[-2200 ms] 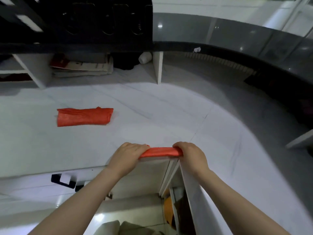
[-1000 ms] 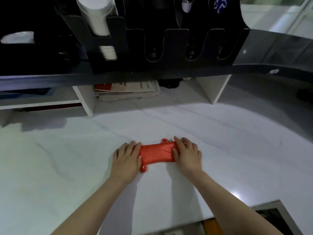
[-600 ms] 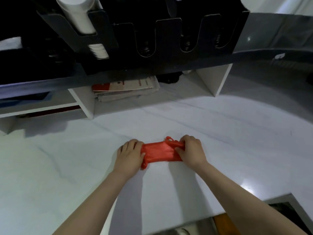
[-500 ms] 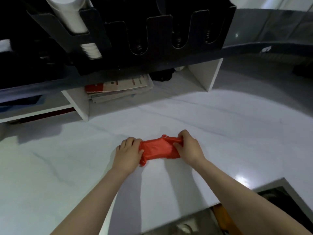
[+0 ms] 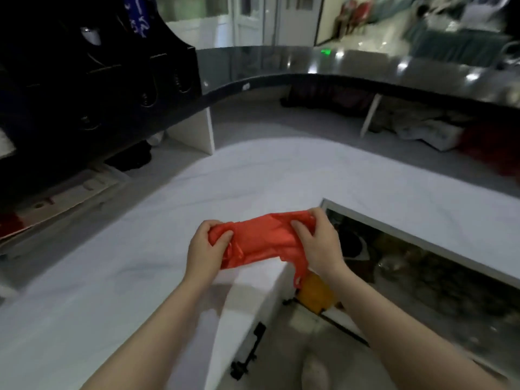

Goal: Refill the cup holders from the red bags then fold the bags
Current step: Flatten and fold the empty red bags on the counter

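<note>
1. Left hand (image 5: 206, 250) holds the left end of the red bag (image 5: 264, 240). Its fingers (image 5: 209, 225) are curled over the top and the thumb presses the near face, pinching bunched plastic.
2. Right hand (image 5: 320, 243) holds the right end. Its fingers (image 5: 318, 214) are hooked over the far edge with the thumb on the front, also pinching the plastic.
3. The red bag is crumpled and partly bunched, stretched sideways between the two sets of fingers. It sits over the near corner of the desk (image 5: 112, 277); can't tell if it touches the surface.
4. One loose strip (image 5: 299, 273) of the bag hangs down just below the right fingers.
5. The white desk spreads under and to the left of the left fingers. Its edge runs down between the forearms.
6. An opening (image 5: 422, 263) in the desk lies just right of the right fingers. What's inside is dark and too blurred to name.
7. An orange object (image 5: 316, 295) sits low, below the right fingers and under the hanging strip.
8. A black bracket (image 5: 249, 351) is on the desk's side face, well below both sets of fingers.
9. The black cup holder rack (image 5: 118, 80) is far up and left of the left fingers, with slotted fronts. Its contents are too dark to tell.
10. A dark glossy counter (image 5: 337, 68) curves across well beyond the fingers.
</note>
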`<state>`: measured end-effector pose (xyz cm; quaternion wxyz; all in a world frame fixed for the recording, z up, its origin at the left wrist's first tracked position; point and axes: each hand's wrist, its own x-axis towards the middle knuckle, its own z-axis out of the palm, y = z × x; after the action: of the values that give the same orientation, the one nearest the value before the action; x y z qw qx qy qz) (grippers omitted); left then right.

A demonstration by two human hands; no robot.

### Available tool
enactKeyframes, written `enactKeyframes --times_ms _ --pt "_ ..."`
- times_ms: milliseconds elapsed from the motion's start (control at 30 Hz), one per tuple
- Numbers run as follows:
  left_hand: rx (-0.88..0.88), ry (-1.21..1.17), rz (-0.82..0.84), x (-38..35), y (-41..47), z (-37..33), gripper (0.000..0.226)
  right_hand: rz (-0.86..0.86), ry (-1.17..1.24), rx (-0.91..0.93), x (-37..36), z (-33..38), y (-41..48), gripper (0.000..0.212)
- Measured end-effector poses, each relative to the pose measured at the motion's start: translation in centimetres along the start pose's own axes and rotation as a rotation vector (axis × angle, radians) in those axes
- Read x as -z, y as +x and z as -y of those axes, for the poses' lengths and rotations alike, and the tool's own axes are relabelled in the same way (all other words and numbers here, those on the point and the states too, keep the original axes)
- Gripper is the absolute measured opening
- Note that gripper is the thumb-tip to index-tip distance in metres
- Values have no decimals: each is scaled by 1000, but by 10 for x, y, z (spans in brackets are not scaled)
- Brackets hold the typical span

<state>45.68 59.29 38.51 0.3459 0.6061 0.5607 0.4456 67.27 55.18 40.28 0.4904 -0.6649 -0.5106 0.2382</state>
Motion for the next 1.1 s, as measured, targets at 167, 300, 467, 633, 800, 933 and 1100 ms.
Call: enactKeyframes --times_ms 167,300,467,633,800,933,1100 --pt "-210 -56 293 -76 -16 -58 26 -310 -51 -84 106 -12 -51 8" --pt "-278 -92 574 -145 -52 -97 26 -509 -79 -147 185 -23 -106 8" --pt "-426 -126 787 -222 -120 -154 44 -824 -180 -237 273 -37 -187 14" --pt "-522 -166 997 -291 -207 -215 43 -1075 -364 -353 352 -46 -280 7" --pt "-755 -181 1140 -344 -300 -262 41 -1200 -502 -492 421 -55 -360 11" --pt "-912 -95 1235 -384 -367 -283 54 -1209 -596 -551 474 -74 -409 15" --pt "-1035 -55 1335 -427 -452 -300 60 -1042 -712 -627 516 -101 -456 25"
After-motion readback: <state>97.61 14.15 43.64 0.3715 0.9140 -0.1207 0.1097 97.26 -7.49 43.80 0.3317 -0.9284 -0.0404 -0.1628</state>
